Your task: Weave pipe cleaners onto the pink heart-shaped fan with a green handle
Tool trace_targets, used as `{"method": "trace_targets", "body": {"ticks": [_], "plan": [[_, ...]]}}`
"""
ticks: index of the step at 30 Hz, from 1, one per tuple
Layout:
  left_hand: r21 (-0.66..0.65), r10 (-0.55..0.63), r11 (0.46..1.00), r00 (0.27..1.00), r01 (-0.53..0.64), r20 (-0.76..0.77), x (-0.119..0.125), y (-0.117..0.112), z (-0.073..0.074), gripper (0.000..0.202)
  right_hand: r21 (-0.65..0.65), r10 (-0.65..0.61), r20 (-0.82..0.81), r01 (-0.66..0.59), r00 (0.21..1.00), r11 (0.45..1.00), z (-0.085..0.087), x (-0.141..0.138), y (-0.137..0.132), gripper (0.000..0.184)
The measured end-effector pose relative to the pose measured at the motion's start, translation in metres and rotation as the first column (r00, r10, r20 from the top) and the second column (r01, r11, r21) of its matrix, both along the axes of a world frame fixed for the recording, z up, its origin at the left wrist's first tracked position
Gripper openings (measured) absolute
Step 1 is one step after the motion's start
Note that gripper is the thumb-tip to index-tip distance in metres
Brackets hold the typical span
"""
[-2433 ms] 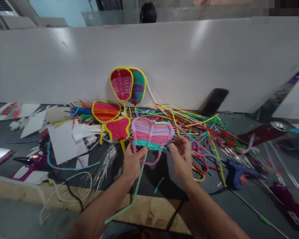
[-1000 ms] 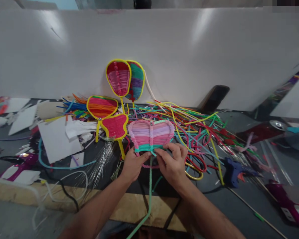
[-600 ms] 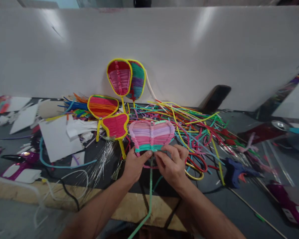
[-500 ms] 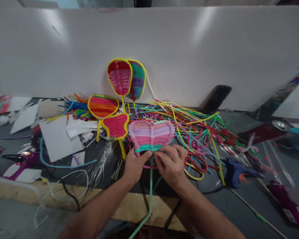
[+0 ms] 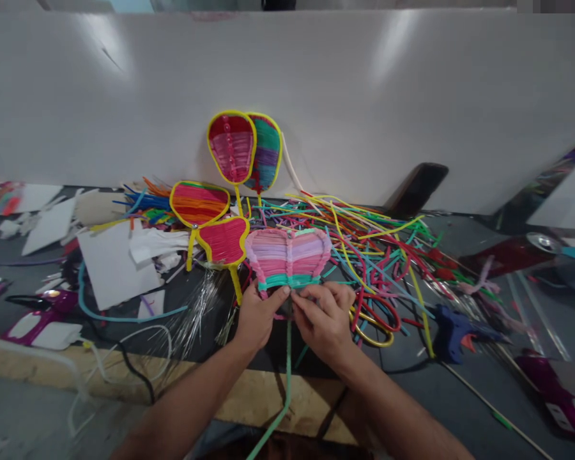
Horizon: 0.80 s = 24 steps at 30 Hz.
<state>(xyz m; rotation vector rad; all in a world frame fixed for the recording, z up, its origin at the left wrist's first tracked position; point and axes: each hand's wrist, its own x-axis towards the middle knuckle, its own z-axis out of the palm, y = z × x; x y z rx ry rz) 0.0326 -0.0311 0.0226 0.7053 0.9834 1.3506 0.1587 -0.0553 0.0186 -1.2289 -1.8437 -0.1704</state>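
Both my hands hold a heart-shaped fan [image 5: 287, 255] woven from pink and lilac pipe cleaners, with teal rows along its lower edge. My left hand [image 5: 259, 316] pinches the fan's lower left edge. My right hand [image 5: 323, 316] is closed at the bottom middle, fingers pinched where a long teal pipe cleaner [image 5: 286, 370] leaves the weave and hangs down toward me. The fan is held upright just above the table.
Finished yellow-rimmed fans [image 5: 232, 150] lean on the white partition [image 5: 412, 96] or lie on the table [image 5: 223, 241]. A heap of loose coloured pipe cleaners [image 5: 378, 249] sits right of the fan. A blue glue gun [image 5: 453, 329], a dark phone [image 5: 414, 188] and white paper scraps [image 5: 112, 262] lie around.
My right hand slid from the fan's right edge to its bottom middle beside my left hand. The hanging teal pipe cleaner swung from a leftward slant to nearly vertical.
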Motion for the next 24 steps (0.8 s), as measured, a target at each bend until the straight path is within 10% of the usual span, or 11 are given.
{"method": "trace_targets", "body": {"ticks": [12,24], "plan": [[-0.011,0.012,1.000,0.996,-0.013,-0.083,0.003,0.001,0.002,0.033,0.020,-0.041,0.027,0.041,0.999,0.999,0.003,0.012,0.005,0.037],[-0.001,-0.097,0.995,0.994,0.097,0.044,-0.001,-0.001,-0.001,0.031,0.024,-0.078,0.021,0.077,0.997,0.997,0.004,0.012,0.006,0.014]]}}
